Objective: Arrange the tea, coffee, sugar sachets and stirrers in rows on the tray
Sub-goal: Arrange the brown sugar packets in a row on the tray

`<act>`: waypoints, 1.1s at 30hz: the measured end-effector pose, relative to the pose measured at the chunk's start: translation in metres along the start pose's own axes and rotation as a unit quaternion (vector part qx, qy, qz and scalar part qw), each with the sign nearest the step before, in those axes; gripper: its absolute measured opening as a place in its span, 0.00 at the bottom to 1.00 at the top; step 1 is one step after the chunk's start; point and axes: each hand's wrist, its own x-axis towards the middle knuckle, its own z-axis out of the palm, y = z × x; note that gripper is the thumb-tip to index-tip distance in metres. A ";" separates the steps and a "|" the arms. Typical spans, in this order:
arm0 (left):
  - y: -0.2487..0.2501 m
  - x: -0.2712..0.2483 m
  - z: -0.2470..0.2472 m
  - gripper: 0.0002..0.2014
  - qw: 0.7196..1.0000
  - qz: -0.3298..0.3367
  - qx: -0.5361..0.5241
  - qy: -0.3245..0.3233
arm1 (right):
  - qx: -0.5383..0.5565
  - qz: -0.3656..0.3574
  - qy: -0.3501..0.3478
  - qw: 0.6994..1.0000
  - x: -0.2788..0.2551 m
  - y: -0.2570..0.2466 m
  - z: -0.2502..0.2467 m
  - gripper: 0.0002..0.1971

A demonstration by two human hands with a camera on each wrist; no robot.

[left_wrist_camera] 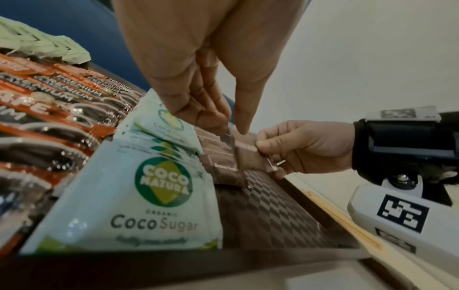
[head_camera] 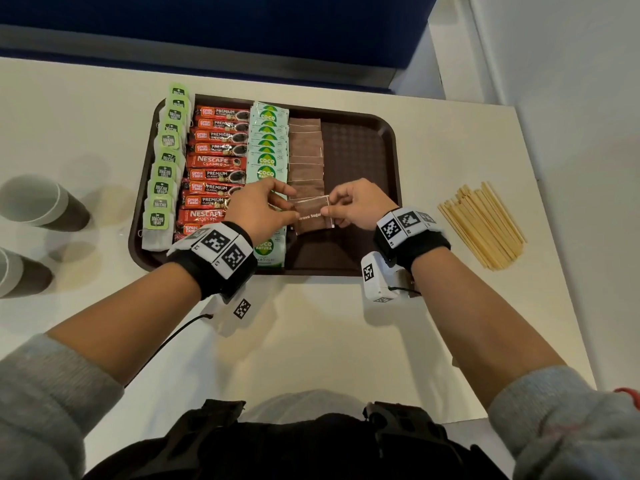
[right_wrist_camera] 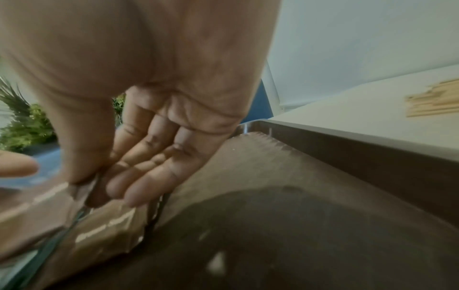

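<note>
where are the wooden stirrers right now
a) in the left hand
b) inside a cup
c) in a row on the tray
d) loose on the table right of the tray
d: the wooden stirrers lie in a loose pile on the table, right of the tray, while both hands hold a brown sugar sachet.

place: office break area | cues: white table [head_camera: 311,341]; blue partition [head_camera: 207,15]; paper cups [head_camera: 38,202]; refreshment tray [head_camera: 360,192]
</note>
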 end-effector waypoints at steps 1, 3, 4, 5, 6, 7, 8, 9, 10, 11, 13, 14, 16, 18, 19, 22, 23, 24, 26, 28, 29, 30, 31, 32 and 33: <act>0.000 0.000 0.000 0.16 1.000 0.002 0.018 0.007 | -0.014 0.015 -0.006 1.000 0.000 0.003 0.000 0.06; 0.001 -0.002 -0.003 0.15 0.998 0.004 0.052 0.019 | -0.036 0.037 -0.015 0.999 0.000 0.007 0.001 0.06; 0.003 -0.003 -0.003 0.15 0.997 0.007 0.070 0.020 | -0.043 0.044 -0.016 0.998 0.001 0.009 0.002 0.06; 0.005 -0.005 -0.004 0.14 0.996 0.012 0.091 0.016 | -0.047 0.050 -0.014 0.998 0.001 0.009 0.004 0.05; 0.007 -0.006 -0.004 0.14 0.993 0.016 0.115 0.010 | -0.048 0.056 -0.008 0.997 0.002 0.010 0.007 0.05; 0.009 -0.008 -0.004 0.13 0.991 0.020 0.136 0.001 | -0.047 0.061 0.002 0.997 0.002 0.011 0.010 0.05; 0.011 -0.010 -0.003 0.13 0.988 0.022 0.155 -0.010 | -0.042 0.067 0.014 0.997 0.002 0.010 0.012 0.05; 0.012 -0.012 -0.001 0.13 0.985 0.024 0.172 -0.021 | -0.031 0.075 0.024 0.996 0.002 0.009 0.014 0.05; 0.013 -0.014 0.000 0.13 0.981 0.026 0.190 -0.031 | -0.016 0.083 0.034 0.996 0.002 0.009 0.016 0.05; 0.013 -0.015 0.002 0.13 0.977 0.029 0.207 -0.039 | -0.002 0.090 0.041 0.995 0.002 0.008 0.017 0.05; 0.014 -0.018 0.005 0.15 0.967 0.040 0.246 -0.056 | 0.013 0.097 0.051 0.994 0.002 0.007 0.019 0.06; 0.014 -0.019 0.006 0.16 0.961 0.045 0.264 -0.068 | 0.018 0.098 0.056 0.993 0.002 0.007 0.020 0.07; 0.014 -0.020 0.008 0.17 0.950 0.059 0.292 -0.092 | 0.026 0.102 0.068 0.992 0.002 0.006 0.022 0.08; 0.014 -0.020 0.009 0.17 0.939 0.074 0.318 -0.112 | 0.034 0.106 0.078 0.991 0.002 0.006 0.024 0.09; 0.013 -0.021 0.010 0.18 0.933 0.077 0.330 -0.122 | 0.039 0.109 0.082 0.990 0.002 0.005 0.024 0.09; 0.013 -0.022 0.011 0.20 0.915 0.073 0.365 -0.158 | 0.041 0.119 0.098 0.987 0.001 0.005 0.025 0.11; 0.013 -0.022 0.011 0.21 0.909 0.072 0.374 -0.168 | 0.039 0.122 0.100 0.987 0.001 0.004 0.025 0.12; 0.012 -0.022 0.011 0.21 0.905 0.072 0.381 -0.175 | 0.038 0.123 0.099 0.987 0.001 0.004 0.025 0.13; 0.011 -0.022 0.012 0.22 0.899 0.071 0.391 -0.183 | 0.037 0.122 0.097 0.987 0.001 0.002 0.027 0.11; 0.011 -0.022 0.012 0.23 0.894 0.068 0.400 -0.190 | 0.038 0.123 0.098 0.987 0.000 0.002 0.028 0.10; 0.011 -0.022 0.012 0.24 0.892 0.067 0.405 -0.192 | 0.040 0.125 0.099 0.986 0.000 0.002 0.028 0.10; 0.011 -0.021 0.012 0.24 0.889 0.067 0.409 -0.193 | 0.043 0.127 0.100 0.986 0.000 0.002 0.028 0.09; 0.011 -0.021 0.012 0.25 0.887 0.067 0.413 -0.194 | 0.047 0.129 0.100 0.986 0.000 0.002 0.029 0.09; 0.011 -0.020 0.013 0.25 0.886 0.066 0.415 -0.194 | 0.050 0.130 0.099 0.985 0.001 0.001 0.029 0.09; 0.011 -0.020 0.013 0.25 0.886 0.065 0.417 -0.194 | 0.051 0.131 0.098 0.985 0.000 0.001 0.029 0.09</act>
